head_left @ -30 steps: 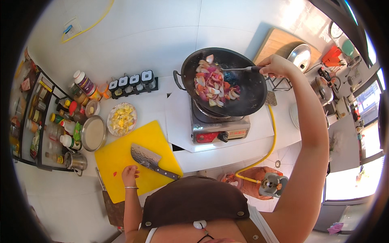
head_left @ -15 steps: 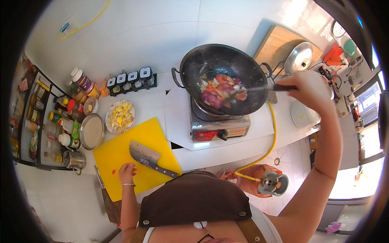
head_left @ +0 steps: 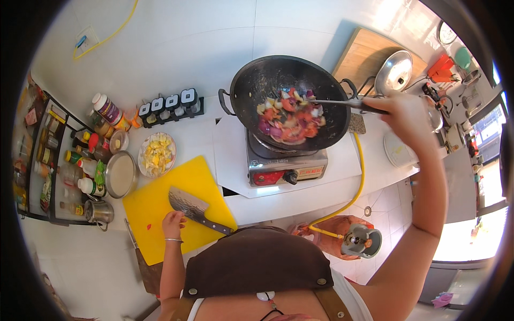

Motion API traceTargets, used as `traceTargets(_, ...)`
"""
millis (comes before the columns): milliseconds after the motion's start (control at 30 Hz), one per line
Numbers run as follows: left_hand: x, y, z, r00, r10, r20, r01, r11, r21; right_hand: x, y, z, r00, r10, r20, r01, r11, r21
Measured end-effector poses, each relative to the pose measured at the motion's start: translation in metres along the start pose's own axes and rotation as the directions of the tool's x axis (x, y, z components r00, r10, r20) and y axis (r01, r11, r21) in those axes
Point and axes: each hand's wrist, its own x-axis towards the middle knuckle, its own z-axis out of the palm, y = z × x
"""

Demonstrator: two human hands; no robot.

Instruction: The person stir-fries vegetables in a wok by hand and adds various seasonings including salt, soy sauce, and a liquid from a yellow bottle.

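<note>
My right hand (head_left: pixel 408 119) is closed round the dark handle of a metal spatula (head_left: pixel 336 101). The spatula's shaft crosses the right rim of a black two-handled wok (head_left: pixel 251 80), and its tip is at the far edge of the food. In the wok lie chopped tomato and purple onion pieces (head_left: pixel 292 120). The wok sits on a portable gas stove (head_left: pixel 286 168). My left hand (head_left: pixel 174 222), its fingers curled with nothing visible in them, hovers at the yellow cutting board (head_left: pixel 147 200), beside the blade of a cleaver (head_left: pixel 187 203) lying there.
A plate of yellow cooked egg (head_left: pixel 158 155) stands behind the board, near a seasoning jar rack (head_left: pixel 168 109) and a shelf of bottles (head_left: pixel 53 160) at left. A yellow hose (head_left: pixel 360 176) runs down to a gas cylinder (head_left: pixel 356 241). A pot lid (head_left: pixel 393 75) leans at the back right.
The spatula has swung from the middle of the food to its far side, and the tomato and onion have shifted. My left hand has moved slightly right, nearer the cleaver.
</note>
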Motion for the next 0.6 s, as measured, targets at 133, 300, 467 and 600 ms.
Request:
traceTargets(133,-0.013,-0.011,-0.007,0.996,-0.046,-0.081,0.044,0.999,-0.032,-0.029,0.022,-0.053,0.998,0.063,0.017,-0.064,0.995,0.079)
traceTargets(300,-0.003,-0.010,0.014,0.999,-0.031,0.018,0.032,0.998,-0.057,0.002,0.013,0.012,0.999,-0.020,0.027,0.020,1.000,-0.013)
traceTargets(467,-0.017,0.004,0.026,0.998,0.040,0.043,-0.038,0.998,-0.043,0.055,0.009,0.048,0.988,0.152,0.037,-0.154,0.987,0.043)
traceTargets(600,-0.033,0.008,0.032,0.999,0.054,0.004,-0.054,0.999,-0.005,0.078,0.014,0.055,0.947,0.211,0.241,-0.268,0.935,0.233)
